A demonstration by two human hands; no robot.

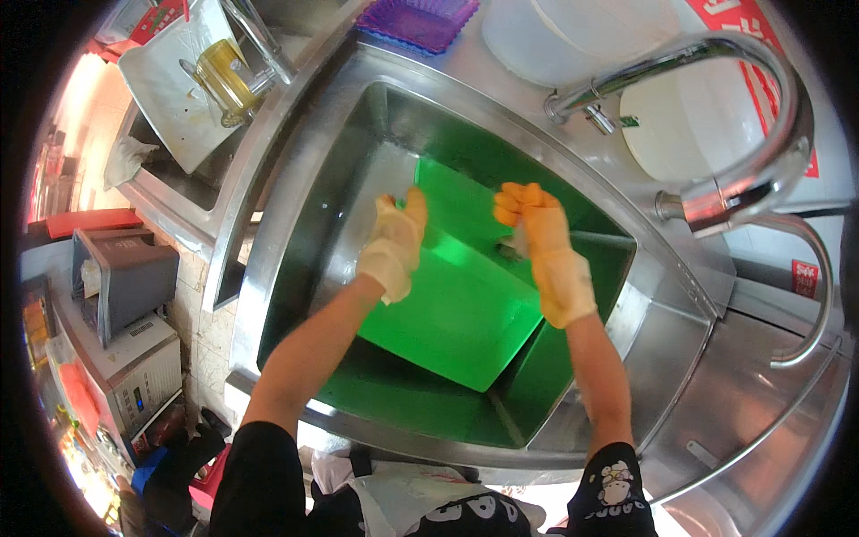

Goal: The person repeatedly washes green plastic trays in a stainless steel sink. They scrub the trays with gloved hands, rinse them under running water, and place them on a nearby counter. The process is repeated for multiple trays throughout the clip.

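A bright green plastic container (456, 315) lies tilted inside a stainless-steel sink (537, 144). On its left edge is my left hand (396, 231), in a pale yellowish rubber glove, with a bit of green showing between thumb and fingers. My right hand (540, 235), in an orange-yellow glove, is curled over the container's right side, its fingers bent inward. A small blurred greyish thing (509, 248) shows just beside that palm; whether I hold it is unclear.
A chrome faucet (725, 47) arches at the right, near a white bucket (577, 33) and a pale round lid (684, 121). Purple trays (419, 23) sit behind the sink. Left, another sink holds a white tray (181, 87) and an amber jug (228, 77). A grey bin (131, 282) stands beyond.
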